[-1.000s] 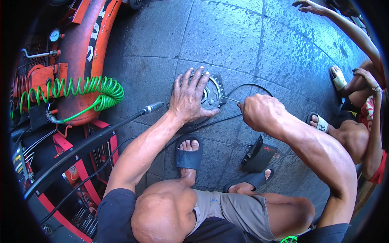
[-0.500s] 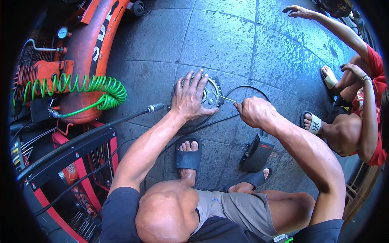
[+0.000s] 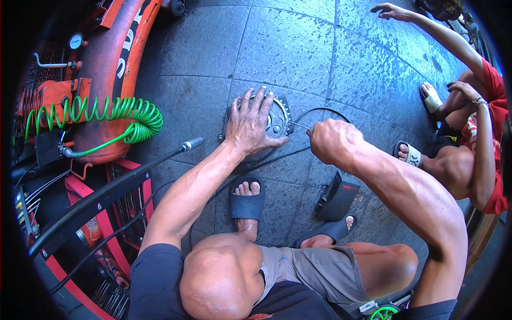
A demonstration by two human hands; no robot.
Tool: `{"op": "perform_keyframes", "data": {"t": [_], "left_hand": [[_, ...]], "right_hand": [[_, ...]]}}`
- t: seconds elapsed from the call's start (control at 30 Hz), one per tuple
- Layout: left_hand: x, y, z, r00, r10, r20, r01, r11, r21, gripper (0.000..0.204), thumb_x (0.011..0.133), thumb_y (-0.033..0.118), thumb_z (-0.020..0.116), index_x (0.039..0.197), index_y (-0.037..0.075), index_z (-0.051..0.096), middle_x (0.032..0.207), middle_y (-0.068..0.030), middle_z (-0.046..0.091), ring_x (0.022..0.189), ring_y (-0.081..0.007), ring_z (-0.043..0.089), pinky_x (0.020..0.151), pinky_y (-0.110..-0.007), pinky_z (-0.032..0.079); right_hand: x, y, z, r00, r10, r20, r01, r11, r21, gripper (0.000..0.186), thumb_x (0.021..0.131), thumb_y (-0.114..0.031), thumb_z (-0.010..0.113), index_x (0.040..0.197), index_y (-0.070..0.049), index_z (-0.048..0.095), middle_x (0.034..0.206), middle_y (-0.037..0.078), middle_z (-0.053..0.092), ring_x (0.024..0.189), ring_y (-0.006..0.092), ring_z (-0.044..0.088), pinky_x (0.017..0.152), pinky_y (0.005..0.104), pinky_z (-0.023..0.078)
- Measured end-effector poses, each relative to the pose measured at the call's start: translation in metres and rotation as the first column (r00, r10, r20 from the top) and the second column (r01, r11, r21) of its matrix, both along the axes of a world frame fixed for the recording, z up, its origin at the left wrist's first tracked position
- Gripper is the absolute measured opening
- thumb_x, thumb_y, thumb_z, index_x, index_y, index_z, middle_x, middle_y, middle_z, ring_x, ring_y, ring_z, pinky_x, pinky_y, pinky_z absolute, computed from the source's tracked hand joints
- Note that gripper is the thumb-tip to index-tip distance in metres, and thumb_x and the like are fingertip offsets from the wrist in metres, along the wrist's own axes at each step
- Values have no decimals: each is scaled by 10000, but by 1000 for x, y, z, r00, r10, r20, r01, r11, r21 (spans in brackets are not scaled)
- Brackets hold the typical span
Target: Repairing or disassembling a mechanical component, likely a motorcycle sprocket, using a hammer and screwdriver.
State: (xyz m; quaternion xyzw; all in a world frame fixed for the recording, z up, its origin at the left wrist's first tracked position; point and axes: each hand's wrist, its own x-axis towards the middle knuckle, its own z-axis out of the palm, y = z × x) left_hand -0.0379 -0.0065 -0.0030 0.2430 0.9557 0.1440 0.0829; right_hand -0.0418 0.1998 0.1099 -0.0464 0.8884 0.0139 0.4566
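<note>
On the dark tiled floor lies a round toothed metal part [image 3: 277,120], like a sprocket or clutch piece, on a darker base. My left hand [image 3: 249,121] rests flat over its left side with fingers spread, hiding much of it. From the right comes my right hand [image 3: 337,140], closed in a fist around a screwdriver [image 3: 299,126]. Only the thin metal shaft shows; the handle is inside my fist. The shaft points left and its tip reaches the toothed rim, though I cannot tell what exactly it touches.
An orange air compressor [image 3: 98,128] with a green coiled hose [image 3: 144,114] stands at left, near a red tool rack [image 3: 104,234]. A black metal-tipped hose [image 3: 165,154] slants toward my left forearm. A black cable [image 3: 320,109] and black box [image 3: 339,196] lie nearby. Another person [image 3: 458,160] sits at right.
My right fist has turned slightly around the screwdriver, and less of the shaft shows. My left hand stays on the metal part. The whole view has shifted a little.
</note>
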Motion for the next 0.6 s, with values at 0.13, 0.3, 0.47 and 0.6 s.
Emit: {"op": "perform_keyframes", "data": {"t": [0.13,0.3,0.47,0.6], "left_hand": [[3,8,1,999,-10,-48,10,1000,-8,1207,586,684,859,1510,64,392,1574,-190,368,1448,-418,327,1162,-600,276],[17,-4,-7,993,9,-121,-5,999,37,1214,552,672,875,1496,76,398,1581,-158,368,1462,-397,314,1164,-598,264],[3,-2,-3,998,14,-60,-12,999,33,1206,586,719,832,1508,73,400,1579,-169,385,1467,-402,324,1193,-577,247],[-3,1,-3,999,-16,-32,16,1000,10,1105,703,726,749,1520,71,395,1593,-180,370,1489,-403,298,1209,-569,229]], "right_hand": [[-1,-10,5,997,35,-64,-31,997,69,227,924,-180,637,1064,-91,792,1099,159,763,1024,306,746,827,416,601],[-21,-29,24,997,73,0,-72,993,96,232,916,-213,677,1083,-100,792,1123,127,765,1054,272,739,837,407,598],[17,33,11,997,-39,-63,35,997,-63,456,1018,-367,509,910,1,757,974,260,731,944,418,716,829,498,568],[68,95,-8,981,-186,-52,180,979,-97,515,1029,-407,495,911,32,739,927,282,715,925,457,696,844,522,552]]}}
